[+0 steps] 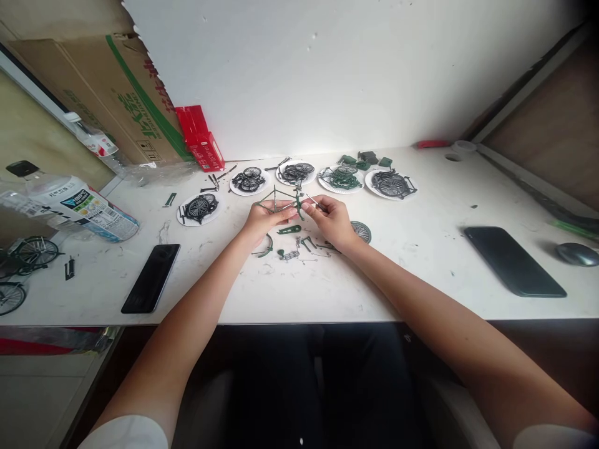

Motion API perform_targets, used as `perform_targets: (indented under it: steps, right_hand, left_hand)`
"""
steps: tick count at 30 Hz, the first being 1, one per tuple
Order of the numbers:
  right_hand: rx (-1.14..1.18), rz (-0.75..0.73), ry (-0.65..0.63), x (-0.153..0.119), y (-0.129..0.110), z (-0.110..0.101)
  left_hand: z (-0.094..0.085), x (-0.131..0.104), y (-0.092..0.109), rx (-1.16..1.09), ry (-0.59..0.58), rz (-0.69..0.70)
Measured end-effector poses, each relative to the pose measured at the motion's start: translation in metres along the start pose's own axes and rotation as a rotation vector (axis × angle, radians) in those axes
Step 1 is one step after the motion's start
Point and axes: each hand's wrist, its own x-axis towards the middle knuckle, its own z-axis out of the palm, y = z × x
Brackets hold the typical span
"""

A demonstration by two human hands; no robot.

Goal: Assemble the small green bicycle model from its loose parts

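In the head view, my left hand [266, 219] is closed on a small green bicycle frame [275, 198], held up over the white table. My right hand [331, 219] pinches a thin rod-like tool [312, 201] beside the frame's right end, its fingers close to my left fingertips. Just below the hands lie a green chain guard [290, 230], a curved green fender [266, 247] and small loose metal parts [291, 254]. A spoked wheel [362, 232] is partly hidden behind my right hand.
Paper plates of bicycle parts [201, 208] [392, 184] line the back. A black phone [150, 279] and a bottle [88, 206] stand left; a dark flat device [515, 260] and a mouse [578, 254] lie right. Small bicycles [37, 252] are far left.
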Motion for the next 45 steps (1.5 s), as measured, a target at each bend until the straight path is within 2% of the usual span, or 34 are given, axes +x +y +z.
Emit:
perform_targets:
  steps: [6, 11, 16, 18, 25, 28, 33, 38, 45]
  right_hand:
    - [-0.147, -0.015, 0.004, 0.002, -0.001, -0.005]
    - [-0.496, -0.07, -0.199, 0.007, -0.004, -0.019]
    - [-0.793, -0.075, -0.199, 0.015, -0.016, -0.037]
    - [-0.903, -0.009, -0.232, 0.022, -0.023, -0.051]
    - [-1.082, 0.351, -0.553, 0.04, -0.034, -0.12]
    - [-1.134, 0.391, -0.616, 0.042, -0.03, -0.135]
    - [-1.109, 0.419, -0.624, 0.044, -0.022, -0.135]
    - [-1.09, 0.372, -0.53, 0.046, -0.011, -0.123]
    - [-0.962, 0.303, -0.332, 0.038, -0.003, -0.091]
  left_hand:
    - [0.003, -0.002, 0.007, 0.09, 0.099, 0.112]
    - [-0.002, 0.003, 0.006, 0.107, 0.196, 0.14]
    - [-0.009, 0.007, 0.003, 0.125, 0.309, 0.169]
    - [-0.011, 0.009, 0.003, 0.113, 0.337, 0.18]
    - [-0.01, 0.01, -0.001, 0.093, 0.36, 0.213]
    - [-0.009, 0.01, -0.001, 0.107, 0.356, 0.219]
    - [-0.009, 0.01, -0.001, 0.114, 0.356, 0.218]
    - [-0.008, 0.011, -0.003, 0.136, 0.35, 0.218]
    - [-0.008, 0.012, -0.005, 0.134, 0.345, 0.224]
